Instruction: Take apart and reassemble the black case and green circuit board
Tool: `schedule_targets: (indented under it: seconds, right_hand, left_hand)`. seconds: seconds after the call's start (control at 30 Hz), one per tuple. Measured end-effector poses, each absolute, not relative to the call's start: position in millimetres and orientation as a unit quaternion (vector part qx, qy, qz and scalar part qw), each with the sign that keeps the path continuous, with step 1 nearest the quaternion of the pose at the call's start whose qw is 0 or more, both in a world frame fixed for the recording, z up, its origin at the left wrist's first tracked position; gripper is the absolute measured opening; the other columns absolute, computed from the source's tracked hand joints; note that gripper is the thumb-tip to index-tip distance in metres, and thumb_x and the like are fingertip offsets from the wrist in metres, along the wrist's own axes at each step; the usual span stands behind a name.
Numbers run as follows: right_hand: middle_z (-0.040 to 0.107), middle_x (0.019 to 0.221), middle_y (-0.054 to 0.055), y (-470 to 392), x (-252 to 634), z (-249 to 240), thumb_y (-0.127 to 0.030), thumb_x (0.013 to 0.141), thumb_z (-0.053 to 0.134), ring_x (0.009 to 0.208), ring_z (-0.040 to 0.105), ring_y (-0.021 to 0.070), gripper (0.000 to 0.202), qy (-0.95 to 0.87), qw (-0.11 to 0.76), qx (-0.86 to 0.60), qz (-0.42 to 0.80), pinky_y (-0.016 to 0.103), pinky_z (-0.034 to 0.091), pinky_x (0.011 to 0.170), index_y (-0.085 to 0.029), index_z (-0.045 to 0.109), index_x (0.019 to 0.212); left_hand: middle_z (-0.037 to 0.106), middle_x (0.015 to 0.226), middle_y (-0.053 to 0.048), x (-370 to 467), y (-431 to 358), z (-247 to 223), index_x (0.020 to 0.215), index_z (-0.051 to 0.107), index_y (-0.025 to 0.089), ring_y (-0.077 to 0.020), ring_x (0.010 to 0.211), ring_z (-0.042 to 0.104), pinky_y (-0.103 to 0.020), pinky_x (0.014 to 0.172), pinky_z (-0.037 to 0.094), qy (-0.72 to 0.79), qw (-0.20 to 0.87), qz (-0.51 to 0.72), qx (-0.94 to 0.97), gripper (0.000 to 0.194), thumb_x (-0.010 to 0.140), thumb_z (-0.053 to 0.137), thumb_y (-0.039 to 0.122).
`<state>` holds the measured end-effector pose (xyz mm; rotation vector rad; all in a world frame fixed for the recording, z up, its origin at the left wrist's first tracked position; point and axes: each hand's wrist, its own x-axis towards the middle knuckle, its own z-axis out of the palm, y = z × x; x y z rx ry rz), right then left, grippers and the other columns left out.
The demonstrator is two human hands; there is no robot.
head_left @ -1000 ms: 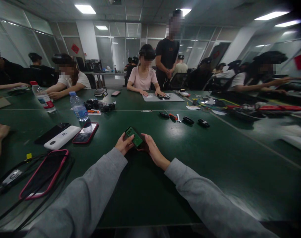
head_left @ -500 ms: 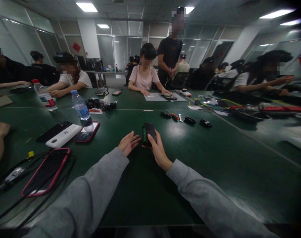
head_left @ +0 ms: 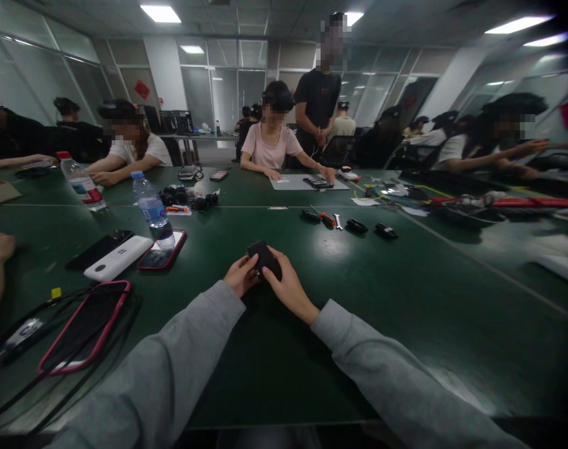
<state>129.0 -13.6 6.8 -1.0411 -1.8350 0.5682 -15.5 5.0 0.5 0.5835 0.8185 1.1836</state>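
Observation:
A small black box-like device (head_left: 266, 259) is held between both hands above the green table (head_left: 274, 355), its dark flat face tilted upward. My left hand (head_left: 240, 275) grips its left edge, thumb on top and fingers underneath. On the other side my right hand (head_left: 288, 282) is closed around it, with the thumb pressed on the face. The green circuit board side is turned out of sight. What the device is exactly, I cannot tell.
Left of my arms lie phones, a white power bank (head_left: 118, 257), cables and a water bottle (head_left: 149, 199). Ahead lie an open-end wrench (head_left: 338, 222), a screwdriver (head_left: 328, 219) and black parts. Across the table a person (head_left: 274, 146) handles something on a grey mat (head_left: 284, 183).
My left hand has gone from open beside the device to gripping it. The device has moved slightly left and turned, so its green board no longer shows.

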Motion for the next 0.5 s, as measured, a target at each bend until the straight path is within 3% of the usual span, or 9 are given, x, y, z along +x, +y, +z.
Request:
schedule_targets:
  seconds: [0.23, 0.37, 0.5]
  right_hand:
    - [0.050, 0.122, 0.006, 4, 147, 13, -0.031, 0.083, 0.052, 0.112, 0.047, 0.0193, 0.044, -0.694, 0.510, -0.421, 0.286, 0.039, 0.035, 0.102, -0.023, 0.046, 0.126]
    - [0.055, 0.114, 0.006, 22, 163, 14, -0.040, 0.078, 0.061, 0.102, 0.055, 0.0188, 0.050, -0.551, 0.523, -0.422, 0.495, 0.033, 0.048, 0.087, -0.022, 0.046, 0.122]
    - [0.058, 0.108, 0.006, 35, 178, 16, -0.031, 0.070, 0.071, 0.086, 0.062, 0.0165, 0.052, -0.431, 0.495, -0.405, 0.637, 0.028, 0.053, 0.068, -0.022, 0.046, 0.115]
  left_hand:
    - [0.066, 0.091, -0.007, -16, 7, 0, 0.101, 0.055, 0.016, -0.0174, 0.071, 0.066, -0.034, 0.065, 0.055, 0.373, 0.706, 0.545, 0.258, 0.044, 0.063, 0.076, 0.022]
    - [0.065, 0.100, -0.011, -17, 8, 0, 0.104, 0.055, 0.015, -0.0215, 0.078, 0.067, -0.039, 0.070, 0.056, 0.364, 0.712, 0.546, 0.251, 0.046, 0.064, 0.075, 0.024]
    - [0.064, 0.107, -0.013, -20, 7, 0, 0.107, 0.056, 0.014, -0.0234, 0.084, 0.066, -0.039, 0.073, 0.055, 0.349, 0.716, 0.546, 0.260, 0.046, 0.067, 0.073, 0.027]
